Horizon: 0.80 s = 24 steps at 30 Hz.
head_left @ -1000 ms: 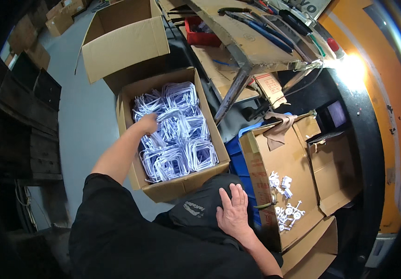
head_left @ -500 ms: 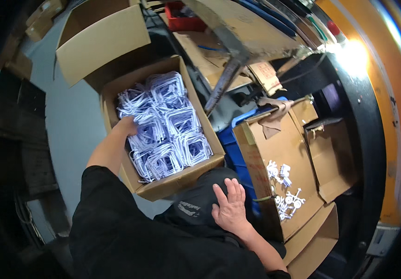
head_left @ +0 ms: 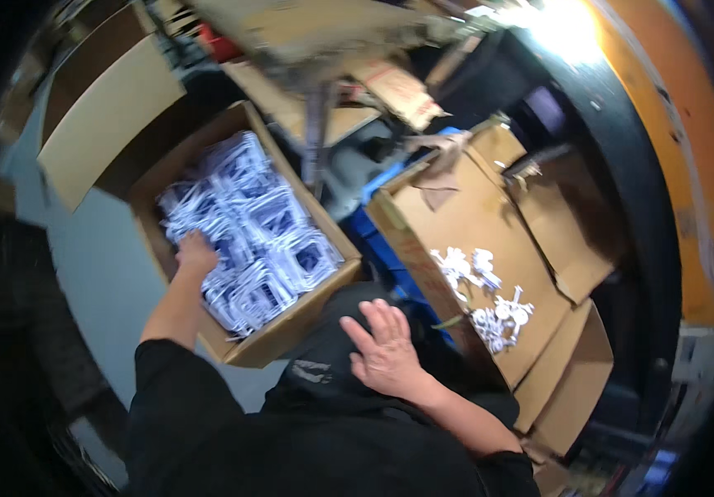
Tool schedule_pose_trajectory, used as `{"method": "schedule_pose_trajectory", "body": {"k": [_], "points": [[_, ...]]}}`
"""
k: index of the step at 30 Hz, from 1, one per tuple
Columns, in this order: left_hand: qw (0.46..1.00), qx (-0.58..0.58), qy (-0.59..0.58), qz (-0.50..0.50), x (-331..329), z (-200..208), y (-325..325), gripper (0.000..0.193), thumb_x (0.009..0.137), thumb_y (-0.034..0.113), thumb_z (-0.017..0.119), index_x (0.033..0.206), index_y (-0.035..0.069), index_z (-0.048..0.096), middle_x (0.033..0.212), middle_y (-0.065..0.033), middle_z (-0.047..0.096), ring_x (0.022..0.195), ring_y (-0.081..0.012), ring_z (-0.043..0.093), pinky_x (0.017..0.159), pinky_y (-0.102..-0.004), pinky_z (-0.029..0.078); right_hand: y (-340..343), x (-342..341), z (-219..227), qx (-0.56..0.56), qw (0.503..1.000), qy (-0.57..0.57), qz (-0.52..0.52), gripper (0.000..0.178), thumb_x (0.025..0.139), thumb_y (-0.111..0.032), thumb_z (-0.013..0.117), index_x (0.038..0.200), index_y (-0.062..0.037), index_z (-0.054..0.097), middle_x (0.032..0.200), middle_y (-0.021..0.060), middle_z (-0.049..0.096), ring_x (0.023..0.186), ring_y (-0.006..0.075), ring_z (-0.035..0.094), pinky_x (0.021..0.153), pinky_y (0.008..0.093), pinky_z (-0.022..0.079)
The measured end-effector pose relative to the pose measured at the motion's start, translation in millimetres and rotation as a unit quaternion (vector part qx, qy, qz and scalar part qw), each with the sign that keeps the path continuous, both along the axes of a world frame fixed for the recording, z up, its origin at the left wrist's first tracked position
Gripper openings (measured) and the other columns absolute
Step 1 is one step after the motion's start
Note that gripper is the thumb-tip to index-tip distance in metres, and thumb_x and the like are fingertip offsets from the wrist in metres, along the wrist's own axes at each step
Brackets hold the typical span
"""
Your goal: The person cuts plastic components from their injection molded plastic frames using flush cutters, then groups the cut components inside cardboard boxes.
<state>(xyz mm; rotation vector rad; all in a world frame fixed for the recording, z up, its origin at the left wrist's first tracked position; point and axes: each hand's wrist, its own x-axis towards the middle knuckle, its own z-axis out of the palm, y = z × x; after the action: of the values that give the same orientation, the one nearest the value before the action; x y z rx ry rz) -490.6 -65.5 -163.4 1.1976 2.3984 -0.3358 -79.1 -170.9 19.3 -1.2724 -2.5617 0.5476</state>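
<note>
My left hand [head_left: 197, 253] reaches over the left wall of an open cardboard box [head_left: 245, 351]. Its fingers touch the white plastic square frames [head_left: 278, 213], which lie stacked in bundles inside; blur and the frames hide the fingertips, so I cannot tell whether it grips one. Over my dark-trousered thigh [head_left: 311, 330], my right hand [head_left: 388, 352] is open, palm down, fingers spread, holding nothing. To its right, small white plastic parts [head_left: 489, 302] with round and branching shapes lie in a loose heap on a cardboard sheet [head_left: 465, 207].
A blue bin [head_left: 383, 261] stands under the cardboard sheet, between it and the box. Another cardboard flap [head_left: 113, 120] rises beyond the box. A worn board [head_left: 291, 41] juts in at the top, with a black machine side [head_left: 643, 166] and an orange panel [head_left: 688, 124] at right.
The whole view has swung, so the box and sheet sit further left in it. My right hand looks slightly raised from the thigh. My left hand stays at the frames by the box's left wall.
</note>
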Motion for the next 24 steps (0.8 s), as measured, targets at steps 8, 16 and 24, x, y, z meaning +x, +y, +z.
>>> {"method": "schedule_pose_trajectory", "body": {"k": [8,16,24], "points": [[0.986,0.115,-0.024,-0.12,5.3,-16.8,-6.0,0.078,0.07,0.017,0.067,0.137,-0.007,0.033,0.139,-0.0284,0.037,0.134,-0.0394,0.029,0.112,-0.0412,0.028,1.6,13.7,-0.5,-0.004,0.999,0.052,0.003,0.063,0.074,-0.024,0.069,0.132,-0.0146,0.048,0.141,0.0147,0.036,0.134,0.032,0.031,0.11,0.0466,0.024],[0.953,0.216,-0.142,-0.159,77.6,32.5,3.0,0.069,0.074,0.009,0.065,0.132,-0.011,0.035,0.139,-0.032,0.034,0.13,-0.0438,0.033,0.111,-0.0425,0.028,6.4,70.0,12.6,-0.023,0.996,0.085,-0.004,0.063,0.072,-0.019,0.074,0.128,-0.0071,0.048,0.136,0.0163,0.042,0.129,0.0354,0.038,0.105,0.0454,0.035],[0.884,0.361,-0.204,-0.217,143.5,86.6,13.8,0.056,0.081,0.004,0.058,0.133,-0.005,0.039,0.134,-0.0228,0.044,0.126,-0.0361,0.042,0.108,-0.0395,0.03,-0.3,230.2,-13.3,0.098,0.92,0.084,-0.371,0.048,0.077,-0.012,0.068,0.122,-0.0027,0.053,0.13,0.0209,0.047,0.123,0.0361,0.045,0.104,0.0418,0.037]]}}
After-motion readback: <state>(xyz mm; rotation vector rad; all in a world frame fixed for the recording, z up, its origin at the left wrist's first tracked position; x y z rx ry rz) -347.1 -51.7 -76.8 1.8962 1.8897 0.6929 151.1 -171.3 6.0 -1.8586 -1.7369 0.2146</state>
